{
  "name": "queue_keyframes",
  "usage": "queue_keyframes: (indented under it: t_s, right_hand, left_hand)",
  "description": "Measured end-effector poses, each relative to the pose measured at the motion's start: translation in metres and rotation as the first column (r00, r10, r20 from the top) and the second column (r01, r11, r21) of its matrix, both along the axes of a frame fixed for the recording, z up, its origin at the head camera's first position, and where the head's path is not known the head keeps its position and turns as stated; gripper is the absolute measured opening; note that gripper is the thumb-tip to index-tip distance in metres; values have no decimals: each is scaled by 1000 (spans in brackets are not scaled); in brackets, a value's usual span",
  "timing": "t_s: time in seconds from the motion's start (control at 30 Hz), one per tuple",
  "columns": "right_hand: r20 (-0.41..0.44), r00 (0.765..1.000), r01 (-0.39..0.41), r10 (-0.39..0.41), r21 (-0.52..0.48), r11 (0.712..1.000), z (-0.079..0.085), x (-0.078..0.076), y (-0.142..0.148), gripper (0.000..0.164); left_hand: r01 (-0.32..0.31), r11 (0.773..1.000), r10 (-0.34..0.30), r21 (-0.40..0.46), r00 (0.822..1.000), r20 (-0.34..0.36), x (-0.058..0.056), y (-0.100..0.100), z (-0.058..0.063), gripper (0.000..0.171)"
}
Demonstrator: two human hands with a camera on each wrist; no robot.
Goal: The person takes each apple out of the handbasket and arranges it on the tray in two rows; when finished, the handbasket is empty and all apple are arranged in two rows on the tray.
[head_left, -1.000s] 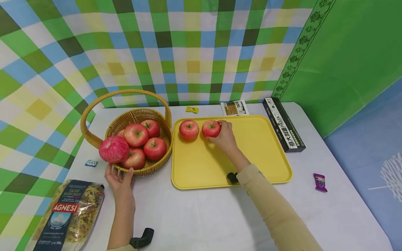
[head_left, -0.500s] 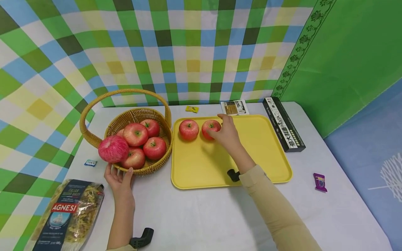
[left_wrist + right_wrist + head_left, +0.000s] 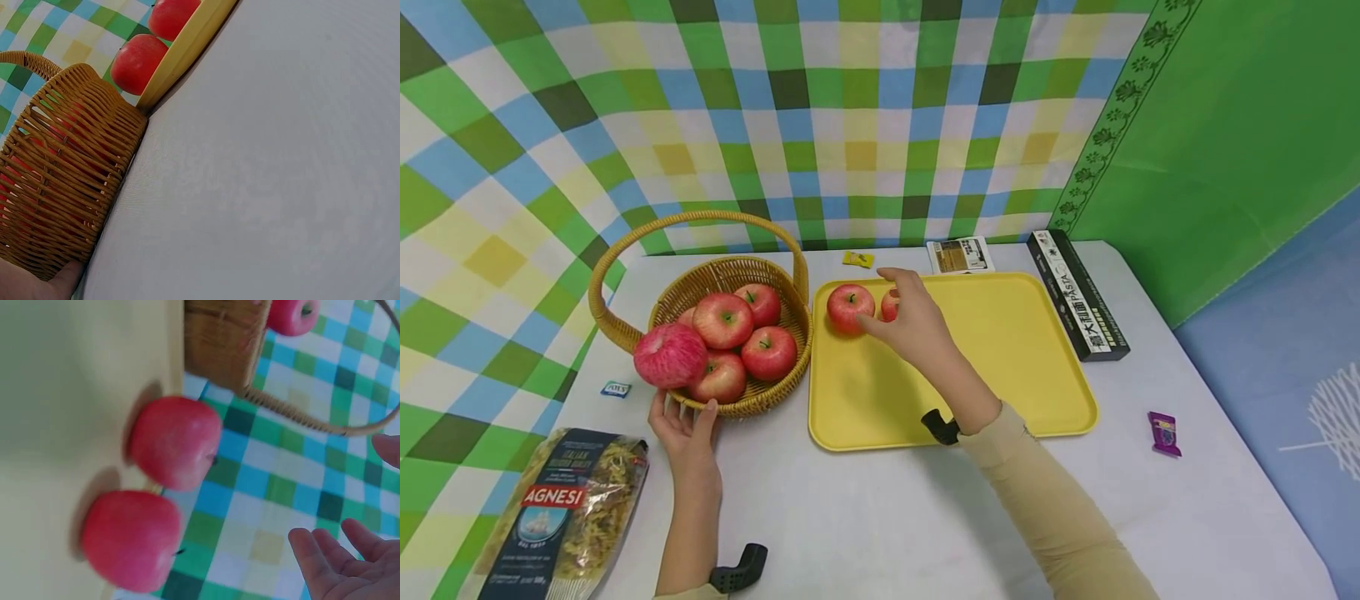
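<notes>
My right hand (image 3: 917, 333) hovers above the yellow tray (image 3: 1000, 358), thumb and fingers spread apart with nothing between them. It partly covers one red apple (image 3: 890, 306) on the tray; another apple (image 3: 846, 307) sits just left of it. In the right wrist view both apples, the nearer (image 3: 131, 540) and the farther (image 3: 177, 442), are apart from the fingers. My left hand (image 3: 688, 446) touches the near side of a wicker basket (image 3: 775, 402), its thumb (image 3: 67, 278) low against the weave. Several apples (image 3: 722, 321) and a streaked pink-red fruit (image 3: 670, 357) lie inside.
The basket's tall handle (image 3: 715, 217) arches above it. A black pasta box (image 3: 1078, 296) lies right of the tray, a printed packet (image 3: 960, 255) and yellow sweet (image 3: 858, 259) behind. An AGNESI pasta bag (image 3: 561, 517), blue-and-white sweet (image 3: 616, 389) and purple sweet (image 3: 1164, 434) lie around.
My right hand has let go of the right-hand apple on the tray, lifted, and moved left over it with fingers spread. My left hand stays at the basket.
</notes>
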State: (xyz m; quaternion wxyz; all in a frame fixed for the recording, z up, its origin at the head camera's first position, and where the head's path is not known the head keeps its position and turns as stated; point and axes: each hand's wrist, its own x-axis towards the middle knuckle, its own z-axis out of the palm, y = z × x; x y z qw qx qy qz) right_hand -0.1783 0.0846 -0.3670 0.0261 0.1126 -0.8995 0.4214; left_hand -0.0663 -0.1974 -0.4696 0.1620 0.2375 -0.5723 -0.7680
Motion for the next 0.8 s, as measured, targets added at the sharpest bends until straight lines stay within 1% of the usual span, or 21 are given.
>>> queue_keyframes:
  t_s: [0.13,0.27,0.37,0.53,0.7,0.8]
  right_hand:
    - [-39,998,-51,50,-37,998,5,8,-12,73]
    - [-32,996,-88,86,-95,992,4,12,-26,74]
    - [-21,995,-99,97,-116,988,0,13,-36,75]
    - [-26,992,-123,121,-117,985,-9,12,-56,75]
    - [-22,983,-186,185,-184,965,-20,10,-77,77]
    - [-26,978,-210,209,-187,960,-27,9,-88,77]
  left_hand:
    - [1,1000,-1,-4,1000,-3,0,0,1,77]
    - [3,1000,-3,-1,1000,-3,0,0,2,76]
    - [3,1000,-3,1,1000,-2,0,0,2,76]
    - [5,1000,-5,-1,1000,-2,0,-1,1,77]
    - [8,1000,-8,-9,1000,-3,0,0,1,77]
    - [6,1000,-6,-8,1000,-5,0,0,1,77]
